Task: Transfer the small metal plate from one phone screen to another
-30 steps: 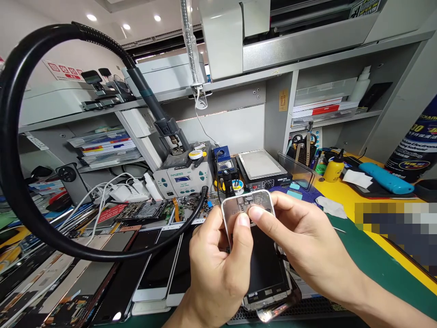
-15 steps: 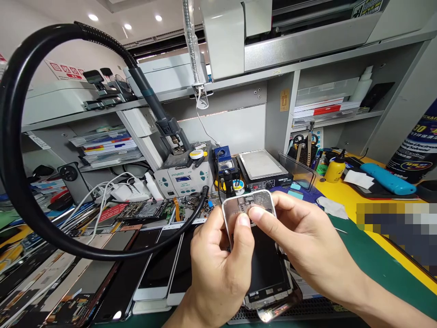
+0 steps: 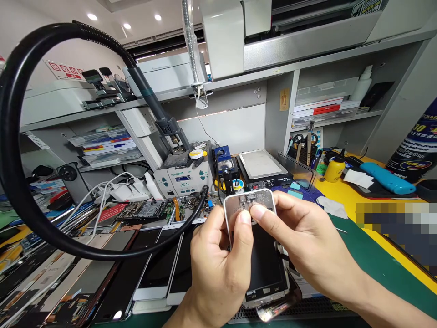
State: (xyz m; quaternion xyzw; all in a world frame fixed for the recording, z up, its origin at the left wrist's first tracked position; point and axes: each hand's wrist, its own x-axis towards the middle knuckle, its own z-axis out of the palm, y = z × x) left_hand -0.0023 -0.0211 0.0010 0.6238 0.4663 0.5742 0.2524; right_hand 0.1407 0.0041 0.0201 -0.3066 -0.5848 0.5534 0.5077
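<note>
An opened phone (image 3: pixel 266 259) with a pale metal rim is held upright between both hands at the lower middle. Its upper part shows small bare components, and a black panel lies below. My left hand (image 3: pixel 223 259) grips the left edge, thumb pressed on the upper inside. My right hand (image 3: pixel 303 237) holds the right edge, its thumb beside the left thumb. The fingers behind the phone are mostly hidden. Under the phone's lower end, a shiny curved piece (image 3: pixel 278 307) rests near a dark perforated surface.
A thick black hose (image 3: pixel 10 150) loops across the left. Several phones and screens (image 3: pixel 116 278) lie at lower left. Behind stand a rework station (image 3: pixel 186 180) and a hot plate (image 3: pixel 262 166). A yellow bottle (image 3: pixel 335 168) and a blue-handled tool (image 3: pixel 387 178) are at right.
The phone has tilted slightly, and its lower end has shifted a little to the left. Both hands keep their hold, with the thumbs nearly in the same place.
</note>
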